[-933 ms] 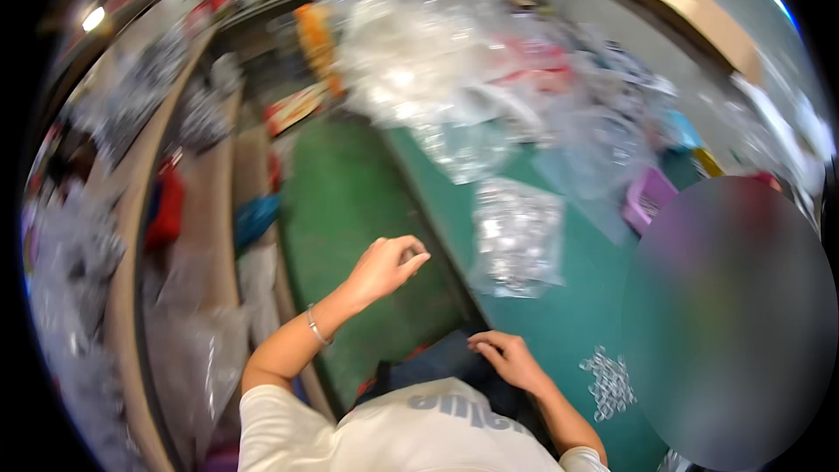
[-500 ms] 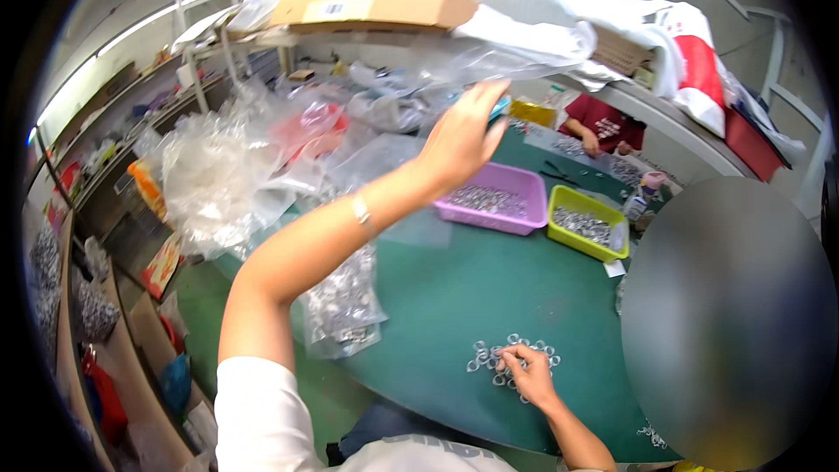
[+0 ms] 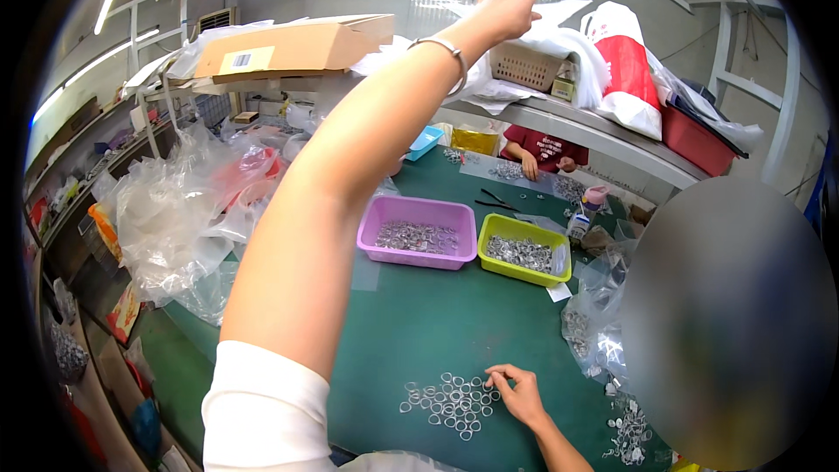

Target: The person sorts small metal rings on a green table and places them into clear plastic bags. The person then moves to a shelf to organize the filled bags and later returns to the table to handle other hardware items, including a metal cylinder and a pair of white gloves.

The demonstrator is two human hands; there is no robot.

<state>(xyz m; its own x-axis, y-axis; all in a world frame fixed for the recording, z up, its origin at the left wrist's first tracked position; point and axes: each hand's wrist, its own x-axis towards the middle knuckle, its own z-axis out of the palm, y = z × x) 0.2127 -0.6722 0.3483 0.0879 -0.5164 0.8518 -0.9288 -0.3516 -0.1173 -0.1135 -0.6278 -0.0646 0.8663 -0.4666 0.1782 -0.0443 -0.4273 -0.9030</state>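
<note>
A loose pile of metal rings (image 3: 450, 404) lies on the green table (image 3: 524, 323), close to the person. The right hand (image 3: 517, 392) is at the pile's right edge, thumb and forefinger bent close together beside the outermost rings; whether a ring is pinched between them cannot be told. The left arm reaches up and across the view, and the left hand (image 3: 509, 13), above a bracelet (image 3: 454, 54), is raised in front of the white sheets on the shelf (image 3: 603, 142); its fingers are curled, but whether they are clamped on anything cannot be told. Beyond the rings, a purple tray (image 3: 411, 257) and a smaller green tray (image 3: 520, 271) stand side by side, each with small metal parts inside. To the right are a clear bag (image 3: 594, 319) and, nearer the person, another heap of metal parts (image 3: 629, 433). Behind the trays lie black tools (image 3: 496, 200), with a bottle (image 3: 578, 225) to their right. At the far end, a co-worker in a maroon shirt (image 3: 549, 149) has both hands over more small parts. Crumpled plastic bags (image 3: 166, 218) are heaped at the left. The shelf carries a carton (image 3: 297, 45), a basket (image 3: 527, 67) and a red-and-white bag (image 3: 625, 65).
</note>
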